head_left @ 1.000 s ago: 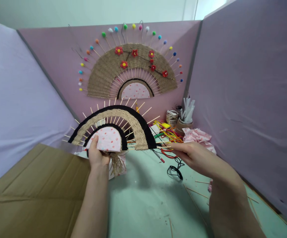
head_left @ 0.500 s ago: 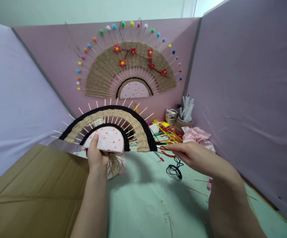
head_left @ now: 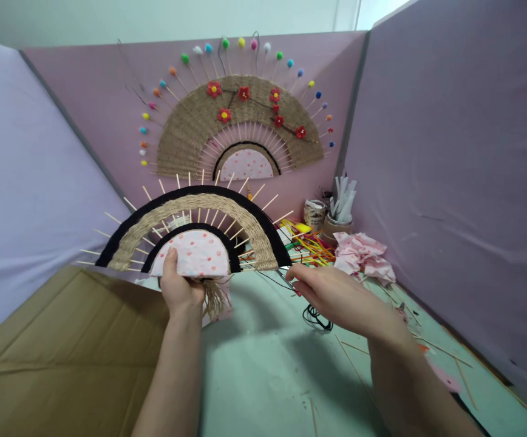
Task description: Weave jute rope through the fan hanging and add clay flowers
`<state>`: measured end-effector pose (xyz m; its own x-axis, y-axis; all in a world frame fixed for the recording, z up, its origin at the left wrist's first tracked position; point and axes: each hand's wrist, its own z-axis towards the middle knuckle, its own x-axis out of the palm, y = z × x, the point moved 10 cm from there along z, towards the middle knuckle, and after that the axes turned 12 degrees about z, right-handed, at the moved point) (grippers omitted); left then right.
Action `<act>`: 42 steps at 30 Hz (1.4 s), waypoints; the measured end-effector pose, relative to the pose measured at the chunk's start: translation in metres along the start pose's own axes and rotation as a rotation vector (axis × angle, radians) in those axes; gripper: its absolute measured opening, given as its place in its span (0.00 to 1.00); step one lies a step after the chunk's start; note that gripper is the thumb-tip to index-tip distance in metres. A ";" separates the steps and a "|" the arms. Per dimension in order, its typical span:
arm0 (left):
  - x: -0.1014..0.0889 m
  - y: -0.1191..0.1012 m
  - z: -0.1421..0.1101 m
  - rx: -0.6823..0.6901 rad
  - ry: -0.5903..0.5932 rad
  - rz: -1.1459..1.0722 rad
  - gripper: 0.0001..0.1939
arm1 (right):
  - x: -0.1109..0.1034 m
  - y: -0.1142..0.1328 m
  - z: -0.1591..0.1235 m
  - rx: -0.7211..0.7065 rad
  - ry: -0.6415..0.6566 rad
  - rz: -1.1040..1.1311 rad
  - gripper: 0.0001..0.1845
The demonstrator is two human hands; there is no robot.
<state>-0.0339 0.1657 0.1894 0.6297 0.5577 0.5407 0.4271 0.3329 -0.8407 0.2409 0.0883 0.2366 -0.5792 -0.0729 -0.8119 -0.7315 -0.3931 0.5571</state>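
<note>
My left hand [head_left: 181, 285] grips a half-round woven fan [head_left: 188, 212] by its pink dotted centre, thumb on the front. The fan has a straw-coloured band between black bands, and thin sticks poke out past its rim. A bundle of loose straw-coloured strands [head_left: 217, 295] hangs below the centre. At the fan's lower right corner, my right hand [head_left: 336, 297] has its fingers pinched together at the end of the black band, where black cord [head_left: 276, 281] runs; its grip is partly hidden. A coil of black cord [head_left: 317, 317] lies on the table below.
Behind, a larger finished fan [head_left: 240, 109] with red flowers and coloured pom-poms hangs on a pink panel. Coloured strips [head_left: 309, 243], jars [head_left: 336, 227] and crumpled pink cloth [head_left: 364, 255] lie at the back right. Cardboard [head_left: 63, 352] occupies the left; loose sticks [head_left: 354, 367] lie on the right.
The fan has moved slightly up and left, with its right end raised. My right hand has shifted left, closer to the fan's corner, and its fingers are more curled.
</note>
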 end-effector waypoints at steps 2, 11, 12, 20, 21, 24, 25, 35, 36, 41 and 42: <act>0.002 0.002 -0.002 -0.014 0.010 -0.008 0.10 | 0.006 0.008 0.002 -0.034 0.016 0.019 0.11; 0.008 0.012 -0.007 -0.054 0.035 -0.006 0.11 | 0.013 0.026 0.000 -0.161 0.073 0.150 0.10; 0.007 0.011 -0.005 -0.050 0.033 -0.007 0.11 | 0.010 0.023 -0.002 -0.147 0.060 0.153 0.10; -0.002 0.000 0.007 -0.001 0.008 0.003 0.10 | -0.017 -0.001 -0.010 0.010 -0.095 0.219 0.06; -0.002 0.000 0.007 -0.003 0.006 0.003 0.10 | -0.018 -0.004 -0.009 0.027 -0.110 0.241 0.05; -0.001 0.003 0.006 -0.024 -0.002 -0.017 0.10 | -0.015 -0.009 -0.003 0.051 -0.125 0.328 0.04; -0.001 0.004 0.006 -0.033 -0.004 -0.023 0.10 | -0.013 -0.009 0.000 0.049 -0.121 0.363 0.03; 0.007 0.024 0.008 -0.178 0.088 0.038 0.10 | -0.010 -0.021 0.021 -0.009 -0.159 0.581 0.14; 0.007 0.024 0.009 -0.177 0.092 0.043 0.10 | -0.013 -0.028 0.020 0.012 -0.184 0.619 0.12; 0.002 0.020 0.014 -0.152 0.073 0.047 0.10 | -0.035 -0.048 0.011 0.051 -0.313 0.666 0.14; 0.001 0.019 0.015 -0.149 0.070 0.048 0.10 | -0.039 -0.048 0.009 0.048 -0.332 0.658 0.14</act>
<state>-0.0345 0.1840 0.1732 0.6936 0.5139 0.5048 0.4835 0.1872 -0.8551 0.2957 0.1182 0.2430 -0.9763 0.0040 -0.2164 -0.2060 -0.3229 0.9237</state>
